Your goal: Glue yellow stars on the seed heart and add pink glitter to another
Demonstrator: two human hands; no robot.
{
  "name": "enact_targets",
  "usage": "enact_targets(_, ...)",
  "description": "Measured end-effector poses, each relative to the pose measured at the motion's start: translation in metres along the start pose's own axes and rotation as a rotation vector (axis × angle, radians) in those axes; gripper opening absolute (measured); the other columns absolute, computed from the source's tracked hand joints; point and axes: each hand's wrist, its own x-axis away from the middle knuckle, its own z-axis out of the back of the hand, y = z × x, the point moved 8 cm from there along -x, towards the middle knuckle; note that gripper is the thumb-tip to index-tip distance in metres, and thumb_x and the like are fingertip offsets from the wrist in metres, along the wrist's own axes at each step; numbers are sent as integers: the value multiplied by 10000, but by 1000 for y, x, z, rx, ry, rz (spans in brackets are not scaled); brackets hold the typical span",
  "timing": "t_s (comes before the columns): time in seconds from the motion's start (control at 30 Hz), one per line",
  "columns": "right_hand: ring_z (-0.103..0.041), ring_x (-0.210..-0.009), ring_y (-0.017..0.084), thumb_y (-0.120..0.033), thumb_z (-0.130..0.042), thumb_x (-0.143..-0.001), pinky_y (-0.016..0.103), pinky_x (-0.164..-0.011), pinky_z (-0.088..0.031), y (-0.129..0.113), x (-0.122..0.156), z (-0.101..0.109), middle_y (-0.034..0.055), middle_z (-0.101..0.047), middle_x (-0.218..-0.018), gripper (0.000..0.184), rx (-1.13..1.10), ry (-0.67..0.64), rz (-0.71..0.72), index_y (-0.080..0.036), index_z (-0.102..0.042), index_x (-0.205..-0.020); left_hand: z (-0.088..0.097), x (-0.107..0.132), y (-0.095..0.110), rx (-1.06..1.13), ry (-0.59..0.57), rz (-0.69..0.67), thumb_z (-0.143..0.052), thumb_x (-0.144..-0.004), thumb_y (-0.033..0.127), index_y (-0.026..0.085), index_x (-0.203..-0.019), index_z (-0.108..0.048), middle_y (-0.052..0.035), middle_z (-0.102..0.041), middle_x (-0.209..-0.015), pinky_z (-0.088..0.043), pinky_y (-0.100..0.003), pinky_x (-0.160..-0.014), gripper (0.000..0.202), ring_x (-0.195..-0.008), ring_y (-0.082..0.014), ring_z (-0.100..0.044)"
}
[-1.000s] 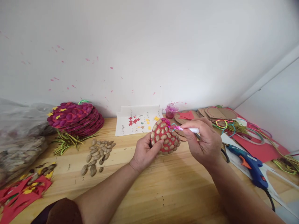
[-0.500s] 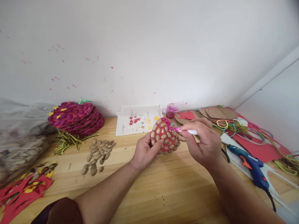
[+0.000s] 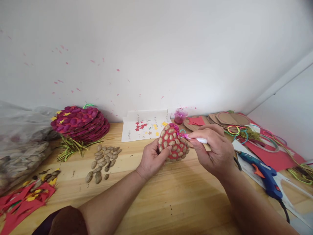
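Observation:
My left hand (image 3: 154, 158) grips the lower left edge of a red disc covered with peanuts (image 3: 174, 145), its thumb resting on the front. Wet magenta paint coats a few peanuts along the disc's upper edge; the others are bare. In my right hand (image 3: 215, 150) is a white-handled paintbrush (image 3: 201, 140), pinched between thumb and fingers. Its magenta-stained tip touches the disc near the upper right. Behind the disc stands a clear plastic cup of magenta paint (image 3: 180, 117).
Loose peanuts (image 3: 104, 160) and a stack of magenta peanut discs (image 3: 80, 122) lie left, beside a plastic bag of peanuts (image 3: 26, 160). Paper with small stars (image 3: 132, 124) is at the back. Cardboard pieces (image 3: 228, 120) and a blue glue gun (image 3: 265, 176) with its cord lie right.
The paintbrush stays at the disc's upper right with barely any movement. Both hands keep their hold, and the whole view has shifted very slightly.

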Motion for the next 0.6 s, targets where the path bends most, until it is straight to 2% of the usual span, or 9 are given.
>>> enact_targets(0.1, -644, -866, 229, -181, -668, -924, 410, -840, -473, 0, -1, 0, 18, -761, -826, 111, 12, 7, 10, -258, -654, -1002, 0, 0, 1, -8, -1, -4, -720, -860, 471, 204, -981, -698, 36, -613, -597, -434, -214, -486, 294, -496, -120, -499)
enact_targets(0.27, -646, -861, 230, -178, -661, -924, 412, -845, -464, -1, 0, -2, 13, -753, -810, 89, 22, -18, 18, -254, -646, -969, -1, 0, 3, 8, -6, -6, -709, -868, 458, 189, -961, -674, 59, -571, -584, -395, -207, -462, 287, -440, -86, -416)
enact_targets(0.6, -640, -863, 224, -163, -676, -929, 397, -835, -462, -2, 0, -1, 30, -753, -820, 79, 29, -8, 36, -221, -659, -980, -2, -1, 6, -22, -15, -41, -690, -883, 440, 177, -927, -644, 64, -561, -578, -386, -213, -466, 270, -446, -84, -420)
